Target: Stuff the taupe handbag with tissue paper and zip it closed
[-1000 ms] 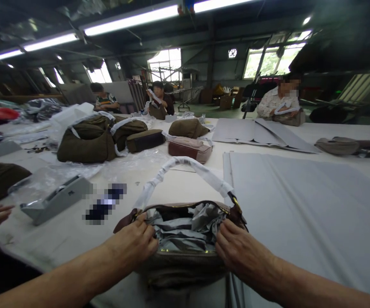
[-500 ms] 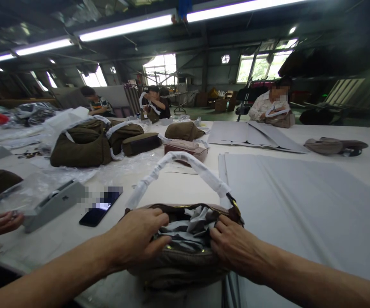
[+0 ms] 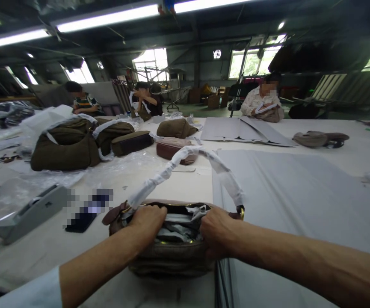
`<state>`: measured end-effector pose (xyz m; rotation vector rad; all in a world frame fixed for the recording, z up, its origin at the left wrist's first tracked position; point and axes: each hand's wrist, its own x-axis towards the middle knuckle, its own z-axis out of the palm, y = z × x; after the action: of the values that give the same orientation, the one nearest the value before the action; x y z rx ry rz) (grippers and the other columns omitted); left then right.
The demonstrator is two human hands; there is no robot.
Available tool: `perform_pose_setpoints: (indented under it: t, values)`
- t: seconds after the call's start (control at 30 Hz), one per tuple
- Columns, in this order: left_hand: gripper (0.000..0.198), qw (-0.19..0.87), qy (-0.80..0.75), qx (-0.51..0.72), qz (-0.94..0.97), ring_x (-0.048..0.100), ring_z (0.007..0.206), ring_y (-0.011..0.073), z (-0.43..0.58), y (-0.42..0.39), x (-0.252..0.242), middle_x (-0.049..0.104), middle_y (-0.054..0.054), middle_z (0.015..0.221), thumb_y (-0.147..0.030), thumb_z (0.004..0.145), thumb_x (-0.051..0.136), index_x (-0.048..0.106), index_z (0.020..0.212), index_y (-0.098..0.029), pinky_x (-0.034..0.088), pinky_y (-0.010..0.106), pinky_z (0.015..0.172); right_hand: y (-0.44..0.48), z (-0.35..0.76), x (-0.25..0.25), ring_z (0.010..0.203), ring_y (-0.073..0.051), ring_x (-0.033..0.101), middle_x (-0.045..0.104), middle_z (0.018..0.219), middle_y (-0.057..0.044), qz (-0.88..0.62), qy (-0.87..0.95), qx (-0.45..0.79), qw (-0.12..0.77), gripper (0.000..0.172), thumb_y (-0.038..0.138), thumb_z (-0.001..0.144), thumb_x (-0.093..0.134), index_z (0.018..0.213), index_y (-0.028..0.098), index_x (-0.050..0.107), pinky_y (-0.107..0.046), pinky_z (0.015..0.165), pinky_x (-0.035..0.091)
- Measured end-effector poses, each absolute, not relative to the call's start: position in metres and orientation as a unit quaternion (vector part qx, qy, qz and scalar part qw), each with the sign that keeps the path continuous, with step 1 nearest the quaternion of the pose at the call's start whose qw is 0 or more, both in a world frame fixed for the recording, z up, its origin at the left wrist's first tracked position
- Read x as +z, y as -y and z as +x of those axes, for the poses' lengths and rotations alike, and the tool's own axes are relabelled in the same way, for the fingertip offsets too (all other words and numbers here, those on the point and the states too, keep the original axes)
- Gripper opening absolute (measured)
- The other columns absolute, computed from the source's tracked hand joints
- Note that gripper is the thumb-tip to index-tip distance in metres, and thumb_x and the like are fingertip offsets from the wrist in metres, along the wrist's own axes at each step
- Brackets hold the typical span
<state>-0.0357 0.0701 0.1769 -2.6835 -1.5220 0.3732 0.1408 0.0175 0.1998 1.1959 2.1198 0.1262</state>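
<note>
We note the handbag [image 3: 172, 252] on the table [image 3: 348, 162] directly before us, paper stuffing [image 3: 180, 224] in its open mouth, its wrapped handle [image 3: 187, 162] arching above. Left hand [image 3: 146, 224] sits on the bag's left end, right hand [image 3: 218, 229] on its right end. Paper sheets [image 3: 294, 192] lie to the right. A tape dispenser [image 3: 27, 214] lies to the left. Several bags [image 3: 66, 147] lie behind, left of centre.

L hand [image 3: 146, 222] & R hand [image 3: 217, 229] both pressed into open top of small brown zip handbag [image 3: 172, 259], fingers on crumpled grey stuffing paper [image 3: 180, 226]. White-wrapped handle [image 3: 185, 164] arches above. Grey paper sheets [image 3: 300, 192] to the right; olive bags [image 3: 66, 149] far left on white table [image 3: 37, 252].
</note>
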Motion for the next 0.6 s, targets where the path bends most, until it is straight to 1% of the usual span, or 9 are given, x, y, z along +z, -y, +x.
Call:
perform_pose_setpoints:
  t: [0.07,0.1,0.17,0.23,0.27,0.33,0.4,0.53,0.6]
  values:
    - [0.035,0.020,0.494,0.126,-0.860,0.068,0.085,0.0342,-0.038,-0.074,0.175,0.067,0.021,0.087,0.002,0.077,0.035,0.061,0.098,-0.008,0.053,0.046,0.069,-0.019,0.141,0.203,0.062,-0.026,0.061,0.064,0.069,-0.009,0.455,-0.841,0.078,0.282,0.040,0.051,0.073,0.070,0.083,0.012,0.066,-0.040,0.055,0.052]
    - [0.035,0.022,0.494,0.127,-0.860,0.068,0.085,0.0338,-0.040,-0.074,0.174,0.067,0.021,0.089,0.002,0.078,0.035,0.061,0.100,-0.009,0.053,0.046,0.069,-0.018,0.142,0.200,0.074,-0.027,0.062,0.066,0.087,-0.011,0.435,-0.866,0.110,0.219,0.044,0.051,0.073,0.071,0.095,0.014,0.064,-0.041,0.061,0.053]
    - [0.035,0.022,0.493,0.131,-0.860,0.068,0.084,0.0326,-0.045,-0.074,0.171,0.067,0.020,0.091,-0.001,0.080,0.035,0.060,0.102,-0.010,0.053,0.045,0.069,-0.014,0.148,0.187,0.099,-0.030,0.056,0.052,0.127,-0.015,0.376,-0.904,0.179,0.097,0.062,0.050,0.070,0.074,0.117,0.017,0.052,-0.041,0.067,0.053]
    - [0.033,0.020,0.493,0.138,-0.859,0.068,0.084,0.0316,-0.051,-0.074,0.169,0.068,0.019,0.090,-0.004,0.081,0.037,0.061,0.102,-0.012,0.053,0.044,0.070,-0.011,0.153,0.169,0.105,-0.031,0.051,0.041,0.138,-0.017,0.343,-0.912,0.216,0.060,0.070,0.050,0.067,0.076,0.121,0.016,0.047,-0.040,0.063,0.054]
    - [0.031,0.018,0.495,0.142,-0.857,0.068,0.084,0.0315,-0.053,-0.075,0.169,0.068,0.019,0.089,-0.005,0.081,0.039,0.062,0.101,-0.012,0.053,0.043,0.070,-0.012,0.153,0.161,0.100,-0.030,0.052,0.047,0.131,-0.017,0.348,-0.908,0.220,0.077,0.066,0.050,0.069,0.074,0.118,0.014,0.049,-0.038,0.058,0.053]
    - [0.027,0.014,0.501,0.151,-0.852,0.068,0.084,0.0321,-0.055,-0.077,0.169,0.068,0.020,0.087,-0.008,0.080,0.043,0.064,0.097,-0.011,0.053,0.042,0.069,-0.014,0.152,0.152,0.083,-0.026,0.055,0.060,0.098,-0.014,0.360,-0.896,0.232,0.116,0.054,0.052,0.072,0.070,0.102,0.010,0.056,-0.036,0.051,0.049]
    - [0.024,0.009,0.506,0.157,-0.848,0.068,0.084,0.0328,-0.055,-0.081,0.168,0.068,0.020,0.085,-0.010,0.080,0.046,0.066,0.093,-0.011,0.053,0.043,0.069,-0.018,0.146,0.153,0.066,-0.022,0.054,0.057,0.073,-0.008,0.359,-0.889,0.235,0.158,0.051,0.059,0.072,0.067,0.086,0.010,0.059,-0.034,0.046,0.043]
    - [0.018,0.001,0.514,0.167,-0.841,0.067,0.082,0.0332,-0.054,-0.081,0.170,0.067,0.019,0.083,-0.014,0.080,0.050,0.066,0.089,-0.010,0.053,0.044,0.069,-0.021,0.138,0.173,0.042,-0.017,0.046,0.051,0.054,-0.001,0.392,-0.872,0.172,0.237,0.066,0.078,0.067,0.058,0.080,0.013,0.060,-0.033,0.037,0.035]
    - [0.020,-0.002,0.494,0.141,-0.858,0.066,0.084,0.0296,-0.064,-0.076,0.175,0.066,0.016,0.089,-0.017,0.084,0.049,0.063,0.096,-0.012,0.053,0.042,0.071,-0.018,0.143,0.179,0.045,-0.019,0.049,0.053,0.057,-0.002,0.391,-0.871,0.188,0.230,0.070,0.079,0.066,0.057,0.086,0.012,0.060,-0.035,0.042,0.039]
